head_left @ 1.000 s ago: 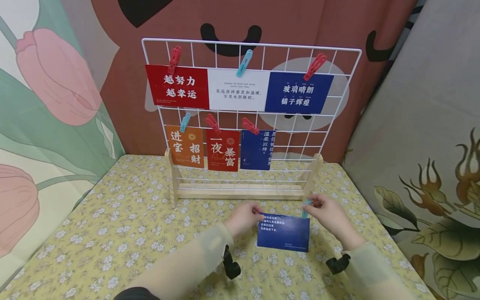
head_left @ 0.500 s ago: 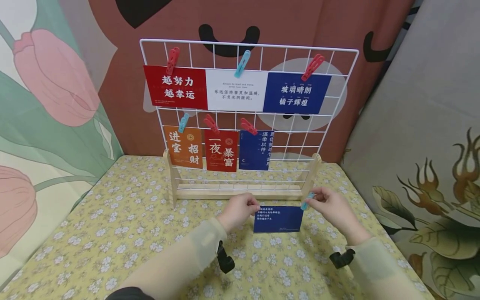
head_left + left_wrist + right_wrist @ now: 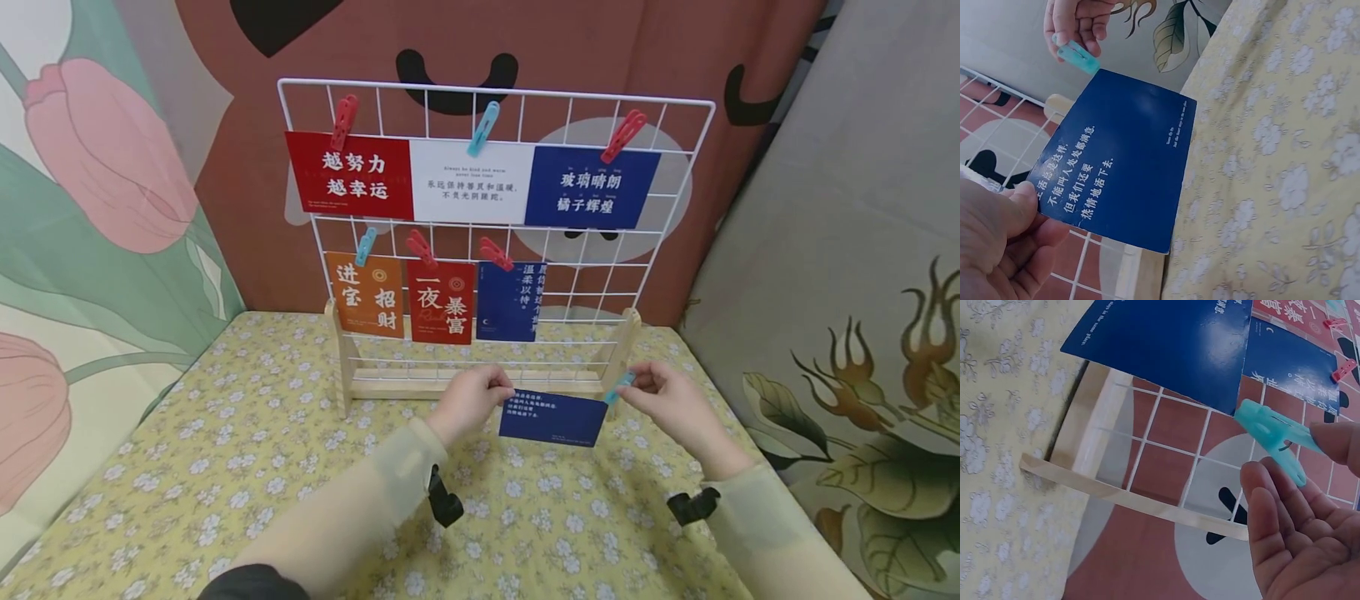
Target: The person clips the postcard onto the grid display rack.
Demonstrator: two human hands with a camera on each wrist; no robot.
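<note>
A dark blue card [image 3: 553,419] with white lettering hangs tilted above the table. My left hand [image 3: 471,402] pinches its upper left corner between thumb and fingers, seen close in the left wrist view on the card [image 3: 1122,156]. At the card's upper right corner is a light blue clothespin [image 3: 619,388], which my right hand [image 3: 666,406] pinches. In the right wrist view the tip of the clothespin [image 3: 1272,434] meets the card's corner; whether it grips the card I cannot tell. Behind both hands stands a white wire grid rack [image 3: 592,287] on a wooden base [image 3: 480,387].
Red, white and blue cards hang along the rack's top row, such as the white card [image 3: 472,179]. Lower down hang an orange card [image 3: 365,292], a red card [image 3: 441,302] and a blue card [image 3: 508,302]. Red and light blue clothespins hold them. A floral cloth [image 3: 247,467] covers the table.
Both hands have moved up and toward the rack, carrying the blue card and the clothespin. The card has shifted slightly left, and its right side now dips lower than its left.
</note>
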